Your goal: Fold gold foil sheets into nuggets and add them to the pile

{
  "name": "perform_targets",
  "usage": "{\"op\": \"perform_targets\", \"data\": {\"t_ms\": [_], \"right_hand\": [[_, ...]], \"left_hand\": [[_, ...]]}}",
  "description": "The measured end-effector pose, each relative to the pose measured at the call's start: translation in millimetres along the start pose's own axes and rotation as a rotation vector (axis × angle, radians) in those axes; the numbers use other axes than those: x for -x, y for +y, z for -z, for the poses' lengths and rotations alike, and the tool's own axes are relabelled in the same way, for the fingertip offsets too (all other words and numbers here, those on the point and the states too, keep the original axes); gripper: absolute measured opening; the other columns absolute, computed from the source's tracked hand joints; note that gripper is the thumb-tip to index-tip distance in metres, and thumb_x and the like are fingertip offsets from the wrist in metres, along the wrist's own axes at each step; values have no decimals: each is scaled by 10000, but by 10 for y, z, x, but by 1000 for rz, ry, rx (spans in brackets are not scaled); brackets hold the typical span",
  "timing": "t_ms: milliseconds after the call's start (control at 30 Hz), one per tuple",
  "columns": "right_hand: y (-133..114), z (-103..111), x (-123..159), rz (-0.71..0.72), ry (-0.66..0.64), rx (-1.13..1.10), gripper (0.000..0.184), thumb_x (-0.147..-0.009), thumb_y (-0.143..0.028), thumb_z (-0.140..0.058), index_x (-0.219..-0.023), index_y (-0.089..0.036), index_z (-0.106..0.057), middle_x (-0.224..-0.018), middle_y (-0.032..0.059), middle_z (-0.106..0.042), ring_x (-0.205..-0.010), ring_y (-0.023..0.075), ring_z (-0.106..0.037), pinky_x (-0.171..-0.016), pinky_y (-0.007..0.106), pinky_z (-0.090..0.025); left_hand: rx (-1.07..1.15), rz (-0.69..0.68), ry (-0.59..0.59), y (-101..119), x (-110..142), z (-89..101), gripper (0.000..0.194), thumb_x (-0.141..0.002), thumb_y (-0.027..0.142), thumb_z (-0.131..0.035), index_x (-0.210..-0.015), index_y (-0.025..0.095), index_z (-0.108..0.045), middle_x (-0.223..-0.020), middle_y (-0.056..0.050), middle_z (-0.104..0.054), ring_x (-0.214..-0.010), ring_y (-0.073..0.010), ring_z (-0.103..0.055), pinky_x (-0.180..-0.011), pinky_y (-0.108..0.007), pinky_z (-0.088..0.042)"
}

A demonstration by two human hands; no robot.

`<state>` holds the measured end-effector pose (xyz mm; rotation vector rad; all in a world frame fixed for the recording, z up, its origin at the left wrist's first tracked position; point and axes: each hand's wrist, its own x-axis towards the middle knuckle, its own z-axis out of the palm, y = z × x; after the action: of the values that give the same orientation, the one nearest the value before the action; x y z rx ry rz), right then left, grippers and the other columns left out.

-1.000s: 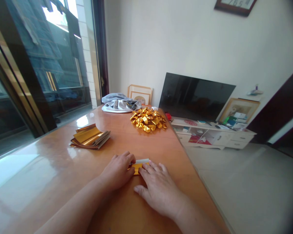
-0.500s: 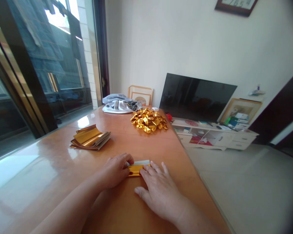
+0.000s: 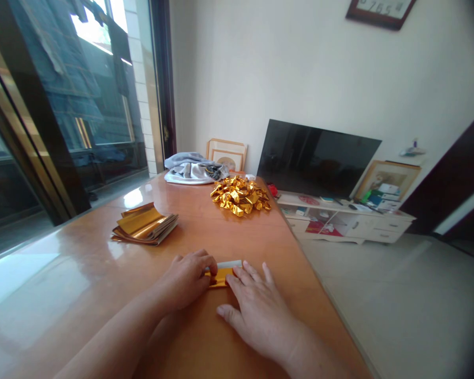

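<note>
Little had moved since the earlier frame: our left hand (image 3: 185, 279) and right hand (image 3: 258, 316) had only settled slightly lower around the gold foil strip (image 3: 221, 278), which lay flat on the polished wooden surface (image 3: 189, 231) between them, with a white band (image 3: 229, 264) along its far edge. Our left grip was curled over the strip's left end, pressing it down, though we could not tell whether the hidden thumb pinched it. Our right grip stayed open, its spread fingertips (image 3: 237, 270) resting on the strip's right end. We judged the foil very light, thin and slick, holding a crease well but dented easily, so it seemed best held by flat pressure along its long edges rather than pinched at a corner. Beyond the strip lay a pile of crumpled gold foil (image 3: 240, 196), and farther left of it, a stack of gold foil sheets (image 3: 144, 223).
</note>
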<state>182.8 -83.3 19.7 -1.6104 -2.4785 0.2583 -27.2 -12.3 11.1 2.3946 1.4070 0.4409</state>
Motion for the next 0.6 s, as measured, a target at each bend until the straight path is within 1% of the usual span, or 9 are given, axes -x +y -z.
{"op": "perform_targets", "data": {"t_ms": [100, 200, 267, 333, 433, 600], "right_hand": [[-21, 26, 2, 8, 22, 4, 633, -926, -594, -499, -1446, -232, -492, -1515, 117, -466, -1459, 322, -294, -1197, 605, -64], [-65, 67, 7, -11, 76, 14, 598, -912, -524, -558, -1424, -219, -520, -1463, 119, -522, -1406, 316, -372, -1207, 577, -86], [-93, 87, 16, -22, 107, 22, 545, -927, -491, -543, -1389, -202, -558, -1405, 121, -574, -1357, 308, -431, -1214, 555, -89], [-109, 90, 29, -7, 109, 27, 525, -951, -492, -503, -1366, -181, -581, -1363, 128, -605, -1326, 302, -462, -1220, 542, -78], [-110, 60, 52, 21, 76, 33, 594, -964, -544, -455, -1397, -151, -555, -1372, 154, -599, -1333, 316, -458, -1217, 557, -57], [-95, 12, 68, -5, 28, 33, 680, -959, -598, -421, -1447, -132, -502, -1435, 177, -542, -1369, 341, -419, -1207, 585, -43]], "left_hand": [[-16, -4, -4, 7, -9, 7, 177, -822, 230, -532, -912, 273, -678, -1020, 4, -667, -961, -195, -619, -821, -312, -383], [-24, -5, -2, 17, -14, 14, 183, -825, 241, -537, -926, 276, -686, -1031, 6, -673, -971, -194, -620, -831, -314, -379], [-26, -4, 0, 22, -14, 17, 188, -821, 238, -541, -930, 281, -688, -1030, 11, -676, -969, -193, -622, -833, -316, -376], [-24, -6, 3, 25, -11, 16, 179, -821, 241, -545, -919, 284, -688, -1021, 16, -677, -955, -191, -623, -832, -320, -373], [-22, -12, 8, 27, -7, 11, 163, -829, 244, -541, -892, 288, -685, -1008, 23, -677, -938, -188, -623, -827, -324, -367], [-22, -9, 4, 32, -3, 14, 163, -848, 255, -529, -894, 290, -682, -1011, 20, -677, -931, -188, -626, -813, -324, -368]]}}
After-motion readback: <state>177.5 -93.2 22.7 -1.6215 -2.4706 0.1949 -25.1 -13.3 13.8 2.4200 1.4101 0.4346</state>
